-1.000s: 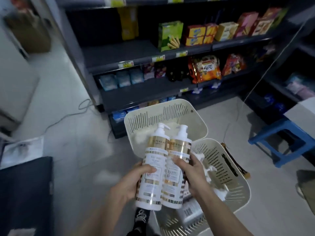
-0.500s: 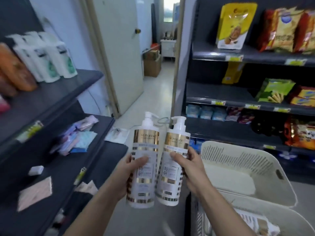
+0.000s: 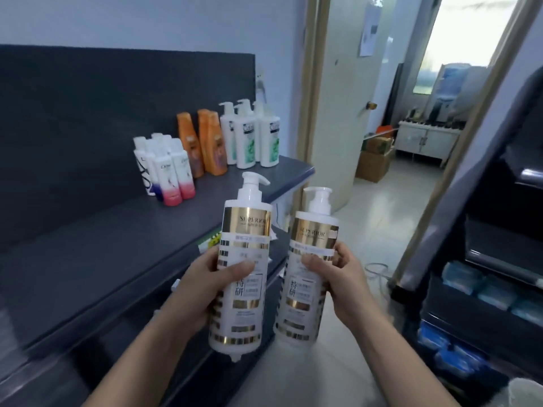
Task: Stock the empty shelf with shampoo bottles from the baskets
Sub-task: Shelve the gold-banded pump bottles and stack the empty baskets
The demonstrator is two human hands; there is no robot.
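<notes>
Fingers (image 3: pixel 343 255) curl round two upright bottles: left hand (image 3: pixel 202 289) holds the left bottle (image 3: pixel 245 230), right hand (image 3: pixel 346 280) the right bottle (image 3: pixel 313 239). The shelf (image 3: pixel 117 248) lies left, nearer the left hand.

Light is dim and bluish. The brightest source is a window (image 3: pixel 470 39) at the upper right, blown out to white, and it lays a pale sheen on the floor (image 3: pixel 379 207). The gold bands on the left bottle (image 3: pixel 246 227) and right bottle (image 3: pixel 316 233) catch soft glare. The centre is sharpest. The shelf (image 3: pixel 102 245) smears at the lower left, and the rack (image 3: pixel 499 186) at the right is murky and bowed by the wide lens.
</notes>
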